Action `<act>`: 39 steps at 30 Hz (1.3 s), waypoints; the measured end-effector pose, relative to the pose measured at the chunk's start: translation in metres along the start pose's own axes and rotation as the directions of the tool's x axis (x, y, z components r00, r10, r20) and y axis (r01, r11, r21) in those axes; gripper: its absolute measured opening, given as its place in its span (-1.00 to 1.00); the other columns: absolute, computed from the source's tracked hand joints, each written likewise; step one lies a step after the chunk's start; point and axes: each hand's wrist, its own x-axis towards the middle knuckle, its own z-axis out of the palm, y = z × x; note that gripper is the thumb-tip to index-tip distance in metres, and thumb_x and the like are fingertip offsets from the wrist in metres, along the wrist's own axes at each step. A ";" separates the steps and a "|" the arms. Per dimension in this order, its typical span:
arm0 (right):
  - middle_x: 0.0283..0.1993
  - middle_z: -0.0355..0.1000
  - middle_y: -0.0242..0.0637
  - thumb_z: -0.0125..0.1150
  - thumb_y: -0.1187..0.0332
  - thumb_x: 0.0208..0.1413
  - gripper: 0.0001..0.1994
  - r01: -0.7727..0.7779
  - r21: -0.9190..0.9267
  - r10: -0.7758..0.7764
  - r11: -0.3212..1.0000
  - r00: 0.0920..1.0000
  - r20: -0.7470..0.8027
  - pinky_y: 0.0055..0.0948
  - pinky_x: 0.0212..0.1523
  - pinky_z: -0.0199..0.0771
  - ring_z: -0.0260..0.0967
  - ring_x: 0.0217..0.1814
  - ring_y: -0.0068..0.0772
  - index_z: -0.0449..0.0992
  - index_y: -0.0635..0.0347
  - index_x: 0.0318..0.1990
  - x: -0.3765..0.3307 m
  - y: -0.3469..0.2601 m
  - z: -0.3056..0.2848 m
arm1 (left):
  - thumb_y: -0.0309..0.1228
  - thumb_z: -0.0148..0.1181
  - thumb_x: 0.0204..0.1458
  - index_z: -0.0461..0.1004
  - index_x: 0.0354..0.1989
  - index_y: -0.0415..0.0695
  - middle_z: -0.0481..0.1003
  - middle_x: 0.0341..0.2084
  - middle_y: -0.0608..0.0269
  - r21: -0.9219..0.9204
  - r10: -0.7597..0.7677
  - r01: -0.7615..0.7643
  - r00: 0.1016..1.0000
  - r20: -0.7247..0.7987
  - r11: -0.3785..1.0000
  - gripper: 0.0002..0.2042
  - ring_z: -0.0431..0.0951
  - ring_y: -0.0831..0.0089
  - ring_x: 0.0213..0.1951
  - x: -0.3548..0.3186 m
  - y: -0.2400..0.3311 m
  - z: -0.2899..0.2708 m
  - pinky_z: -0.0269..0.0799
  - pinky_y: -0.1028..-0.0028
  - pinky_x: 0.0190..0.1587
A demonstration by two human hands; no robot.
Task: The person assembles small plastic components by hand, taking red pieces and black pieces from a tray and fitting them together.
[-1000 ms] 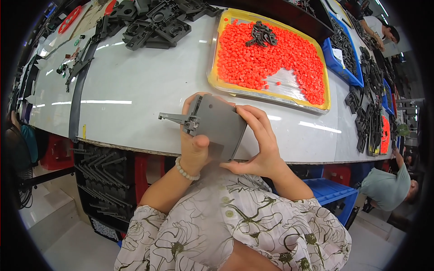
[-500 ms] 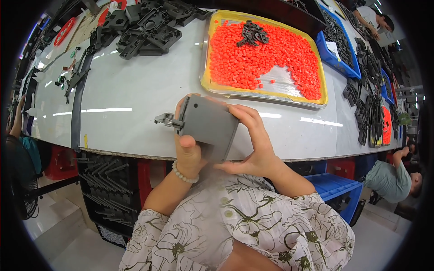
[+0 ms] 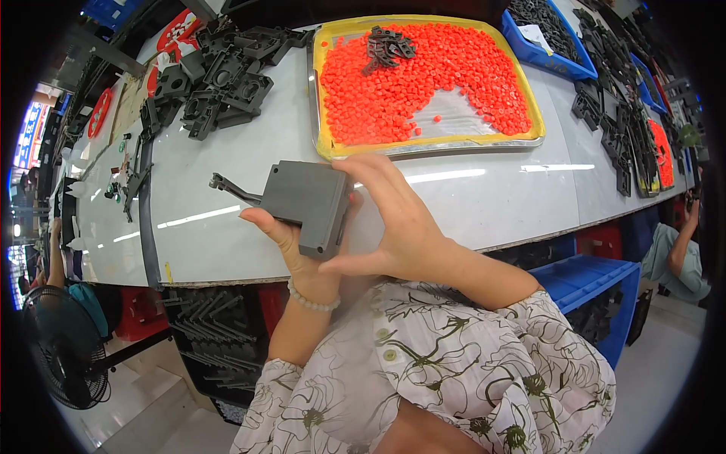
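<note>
A dark grey plastic housing (image 3: 302, 193), boxy with a stepped lower edge, is held above the near side of the table. A slim dark lever (image 3: 236, 191) sticks out from its left side. My left hand (image 3: 308, 265) grips the housing from below, its thumb stretched along the lower left edge and its other fingers mostly hidden behind. My right hand (image 3: 401, 223) curls around the right side, fingertips at the upper right corner and thumb by the lower right corner. Beyond the hands lies a yellow-rimmed tray (image 3: 423, 146) of small red-orange plastic caps (image 3: 378, 98).
Several dark plastic parts (image 3: 227, 87) are heaped at the far left. More black parts (image 3: 389, 45) sit on the caps. A blue bin (image 3: 560, 64) stands at the far right. Below the table are a blue stool-like stand (image 3: 590, 280) and, at left, a fan (image 3: 64, 344).
The housing has turned in my hands and moved left in the picture. Its lever now reaches out farther to the left. The whole view has shifted and tilted.
</note>
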 end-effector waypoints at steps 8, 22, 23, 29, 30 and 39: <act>-0.05 0.23 -0.03 0.43 -0.01 -0.44 -0.16 -0.021 -0.033 0.020 0.999 0.999 -0.031 -0.25 0.00 0.27 0.21 0.03 -0.04 0.25 0.36 0.00 0.006 0.001 0.002 | 0.40 -0.27 -0.14 0.36 -0.16 -0.05 0.44 -0.28 0.32 0.020 0.008 -0.007 0.998 -0.063 1.000 -0.27 0.43 0.44 -0.29 0.000 0.005 0.009 0.36 0.39 -0.15; -0.08 0.25 -0.04 0.44 -0.01 -0.47 -0.17 -0.009 -0.030 0.006 1.000 0.997 -0.071 -0.24 -0.06 0.30 0.27 -0.05 -0.04 0.28 0.37 -0.02 0.006 0.004 0.002 | 0.40 -0.36 -0.11 0.35 -0.18 -0.12 0.42 -0.35 0.31 0.193 -0.015 0.034 0.995 -0.099 0.981 -0.23 0.43 0.46 -0.34 -0.005 0.006 0.015 0.37 0.42 -0.18; -0.09 0.25 -0.03 0.44 -0.02 -0.47 -0.16 -0.011 -0.037 0.009 0.999 0.997 -0.070 -0.24 -0.06 0.30 0.27 -0.05 -0.04 0.28 0.37 -0.02 0.006 0.005 0.002 | 0.40 -0.36 -0.11 0.35 -0.18 -0.12 0.42 -0.35 0.31 0.191 -0.015 0.034 0.995 -0.099 0.981 -0.23 0.43 0.46 -0.34 -0.005 0.006 0.016 0.37 0.42 -0.18; -0.08 0.27 -0.02 0.45 -0.02 -0.47 -0.14 0.017 -0.076 -0.021 0.997 0.999 -0.049 -0.23 -0.05 0.29 0.26 -0.03 -0.02 0.28 0.39 -0.01 0.003 0.003 0.003 | 0.40 -0.36 -0.11 0.35 -0.19 -0.13 0.42 -0.38 0.32 0.117 0.014 0.006 0.985 -0.173 0.993 -0.23 0.42 0.47 -0.35 -0.005 0.006 0.021 0.37 0.45 -0.19; -0.08 0.27 -0.02 0.46 -0.02 -0.48 -0.14 0.027 -0.094 -0.033 0.995 0.998 -0.056 -0.22 -0.04 0.29 0.26 -0.03 -0.01 0.28 0.39 -0.01 0.003 0.003 0.002 | 0.40 -0.35 -0.11 0.35 -0.19 -0.13 0.42 -0.38 0.32 0.085 -0.011 0.024 0.988 -0.155 0.996 -0.23 0.41 0.47 -0.35 -0.004 0.005 0.020 0.37 0.46 -0.18; 0.00 0.27 -0.05 0.52 0.11 -0.48 -0.15 -0.017 0.061 0.021 0.998 0.998 -0.060 -0.23 0.06 0.22 0.21 0.09 -0.08 0.27 0.36 0.03 0.004 0.002 0.003 | 0.41 -0.31 -0.14 0.36 -0.22 -0.13 0.41 -0.37 0.31 0.084 -0.033 0.039 0.997 -0.067 0.996 -0.23 0.41 0.46 -0.33 -0.003 0.009 0.017 0.37 0.44 -0.16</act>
